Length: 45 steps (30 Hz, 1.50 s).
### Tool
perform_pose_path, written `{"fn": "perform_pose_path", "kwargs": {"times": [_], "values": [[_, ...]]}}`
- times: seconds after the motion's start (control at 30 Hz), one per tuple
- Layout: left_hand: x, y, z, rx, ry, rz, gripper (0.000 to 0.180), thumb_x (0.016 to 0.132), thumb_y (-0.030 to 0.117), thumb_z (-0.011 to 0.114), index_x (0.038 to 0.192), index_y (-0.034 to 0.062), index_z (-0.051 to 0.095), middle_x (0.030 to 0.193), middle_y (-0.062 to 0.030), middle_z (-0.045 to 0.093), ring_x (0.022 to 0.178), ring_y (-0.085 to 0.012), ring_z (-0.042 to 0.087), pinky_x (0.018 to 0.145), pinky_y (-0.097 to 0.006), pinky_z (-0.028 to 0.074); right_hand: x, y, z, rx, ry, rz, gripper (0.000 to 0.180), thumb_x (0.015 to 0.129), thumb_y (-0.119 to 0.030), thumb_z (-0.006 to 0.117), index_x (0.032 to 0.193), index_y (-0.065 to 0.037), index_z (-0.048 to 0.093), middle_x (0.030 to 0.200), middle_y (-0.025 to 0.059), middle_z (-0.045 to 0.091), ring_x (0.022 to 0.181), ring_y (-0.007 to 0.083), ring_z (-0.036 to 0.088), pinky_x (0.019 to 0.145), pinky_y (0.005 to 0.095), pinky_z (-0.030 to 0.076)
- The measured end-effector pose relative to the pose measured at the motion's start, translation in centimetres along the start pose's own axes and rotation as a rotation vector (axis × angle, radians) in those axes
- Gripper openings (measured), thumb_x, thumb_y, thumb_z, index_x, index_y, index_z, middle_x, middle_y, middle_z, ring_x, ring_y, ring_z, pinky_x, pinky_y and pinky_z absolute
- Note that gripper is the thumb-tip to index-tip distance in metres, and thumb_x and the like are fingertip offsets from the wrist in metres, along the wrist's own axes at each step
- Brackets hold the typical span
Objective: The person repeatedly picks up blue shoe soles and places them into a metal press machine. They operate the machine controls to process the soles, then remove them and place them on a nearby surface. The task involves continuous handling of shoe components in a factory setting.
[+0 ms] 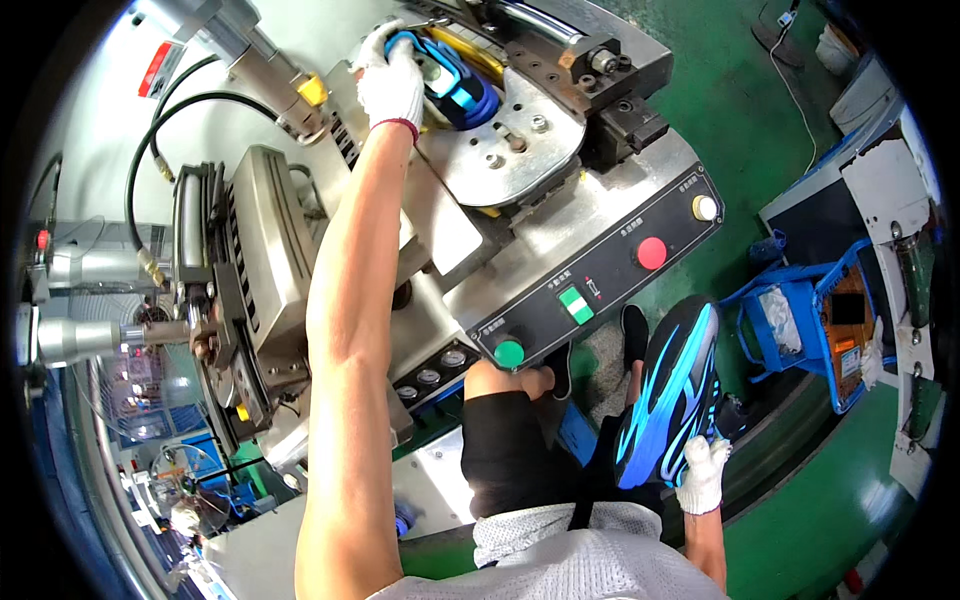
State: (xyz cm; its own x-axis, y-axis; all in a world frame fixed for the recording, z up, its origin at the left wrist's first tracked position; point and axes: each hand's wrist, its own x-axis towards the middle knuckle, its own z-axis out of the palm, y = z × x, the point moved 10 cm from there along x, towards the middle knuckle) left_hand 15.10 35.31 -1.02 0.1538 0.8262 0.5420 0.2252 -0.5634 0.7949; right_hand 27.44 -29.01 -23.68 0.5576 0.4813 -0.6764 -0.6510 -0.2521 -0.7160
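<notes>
My left hand point(395, 85), in a white knit glove with a red cuff, reaches far forward into the machine. Its fingers are closed over the edge of a dark blue shoe point(462, 92) with light-blue trim, which sits by a metal plate point(495, 165). The glove hides part of that shoe. Low at the right, my right hand point(703, 475), also in a white glove, grips the end of a second shoe point(672, 395). Its black and bright-blue sole is turned up toward me, and it is held away from the machine.
A black control panel point(620, 262) with a red button point(651, 253), a green button point(509, 352) and a white one point(705, 208) runs along the machine's front edge. Black hoses point(135, 190) curve at the left. A blue stool point(800, 320) stands on the green floor at the right.
</notes>
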Motion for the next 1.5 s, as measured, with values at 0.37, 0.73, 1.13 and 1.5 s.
{"fn": "perform_pose_path", "kwargs": {"times": [0.37, 0.73, 1.13, 1.5], "values": [[-22.3, 21.0, -15.9, -0.268, -0.258, 0.355, 0.018, 0.094, -0.007, 0.065, 0.108, 0.0033, 0.071, 0.123, -0.0171, 0.074, 0.123, -0.0347, 0.067, 0.112, -0.048, 0.049, 2.8, -18.2, 13.4, -0.399, -0.055, -0.733, 0.029, 0.098, -0.024, 0.075, 0.119, -0.004, 0.071, 0.105, -0.0013, 0.069, 0.086, 0.009, 0.061, 0.079, 0.0327, 0.053], [-48.9, 10.8, -23.0, -0.174, -0.862, -0.148, 0.041, 0.083, 0.002, 0.059, 0.12, 0.0113, 0.072, 0.128, -0.016, 0.064, 0.13, -0.0416, 0.059, 0.12, -0.057, 0.04, 13.5, -33.1, 55.9, -1.494, -0.222, -1.075, 0.083, 0.083, -0.063, 0.073, 0.131, 0.004, 0.069, 0.13, 0.023, 0.072, 0.12, 0.0313, 0.07, 0.104, 0.0406, 0.053], [-50.9, 9.3, -22.4, -0.214, -0.843, -0.214, 0.043, 0.083, 0.01, 0.063, 0.125, 0.0146, 0.072, 0.135, -0.0116, 0.063, 0.135, -0.0359, 0.055, 0.126, -0.057, 0.032, 16.6, -26.9, 60.8, -2.022, -0.095, -1.098, 0.072, 0.097, -0.063, 0.055, 0.136, -0.004, 0.068, 0.141, 0.0201, 0.067, 0.13, 0.0333, 0.065, 0.109, 0.043, 0.052], [-51.3, 9.2, -22.0, -0.225, -0.772, -0.238, 0.028, 0.088, 0.005, 0.067, 0.115, 0.0087, 0.073, 0.13, -0.01, 0.07, 0.14, -0.035, 0.055, 0.127, -0.054, 0.03, -8.0, -4.8, 37.5, -1.227, -0.484, -1.518, 0.091, 0.085, -0.044, 0.079, 0.153, 0.004, 0.042, 0.159, 0.0311, 0.041, 0.152, 0.0492, 0.033, 0.128, 0.0553, 0.024]]}}
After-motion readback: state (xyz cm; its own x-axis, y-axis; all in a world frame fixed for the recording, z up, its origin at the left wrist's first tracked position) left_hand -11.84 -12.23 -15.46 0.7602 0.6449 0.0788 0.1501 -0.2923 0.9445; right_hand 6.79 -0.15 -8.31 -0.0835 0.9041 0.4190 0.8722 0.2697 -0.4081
